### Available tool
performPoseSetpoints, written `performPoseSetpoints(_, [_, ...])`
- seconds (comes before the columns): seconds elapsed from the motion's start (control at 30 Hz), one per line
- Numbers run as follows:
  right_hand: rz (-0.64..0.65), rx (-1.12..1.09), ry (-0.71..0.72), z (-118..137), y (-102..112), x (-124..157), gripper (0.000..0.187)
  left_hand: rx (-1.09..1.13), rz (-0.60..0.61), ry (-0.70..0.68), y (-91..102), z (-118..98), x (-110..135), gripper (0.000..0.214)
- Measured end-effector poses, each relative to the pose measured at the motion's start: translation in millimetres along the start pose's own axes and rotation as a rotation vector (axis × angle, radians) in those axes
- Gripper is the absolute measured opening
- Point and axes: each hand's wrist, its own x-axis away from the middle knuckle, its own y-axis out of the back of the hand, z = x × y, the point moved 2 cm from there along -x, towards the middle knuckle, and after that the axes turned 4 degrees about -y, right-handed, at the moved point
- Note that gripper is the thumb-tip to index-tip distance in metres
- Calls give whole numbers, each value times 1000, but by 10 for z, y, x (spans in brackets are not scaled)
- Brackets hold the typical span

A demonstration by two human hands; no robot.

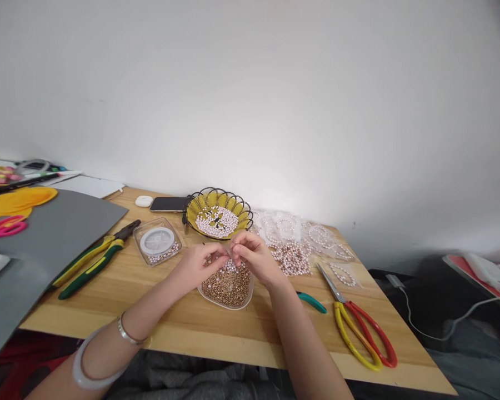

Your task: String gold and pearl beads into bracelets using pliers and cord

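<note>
My left hand [202, 265] and my right hand [253, 256] meet fingertip to fingertip over a clear dish of small gold-brown beads [229, 289]. Both are pinched shut on a short string of pale beads [229, 265] that hangs between them just above the dish. Behind them stands a yellow wire-rimmed bowl [219, 216] holding white pearl beads. A clear box with a spool of elastic cord [157, 241] lies to the left of my left hand.
Green-yellow pliers [94, 258] lie at left beside a grey mat [45, 244]. Yellow-red scissors [358, 328] and a teal-handled tool [312, 301] lie at right. Bagged pearl bracelets [304, 244] spread behind. A phone [169, 204] and a white earbud case [144, 201] sit near the wall.
</note>
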Motion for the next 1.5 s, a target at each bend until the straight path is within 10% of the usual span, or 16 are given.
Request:
performPoseSetpoints(0.4, [49, -53, -17, -21, -60, -14, 25, -378, 259, -104, -47, 153, 56, 15])
performPoseSetpoints(0.9, [401, -254, -129, 111, -85, 131, 41, 182, -201, -85, 182, -35, -15, 18])
performPoseSetpoints(1.5, [624, -156, -310, 26, -118, 147, 35, 488, -193, -177, 139, -141, -20, 24])
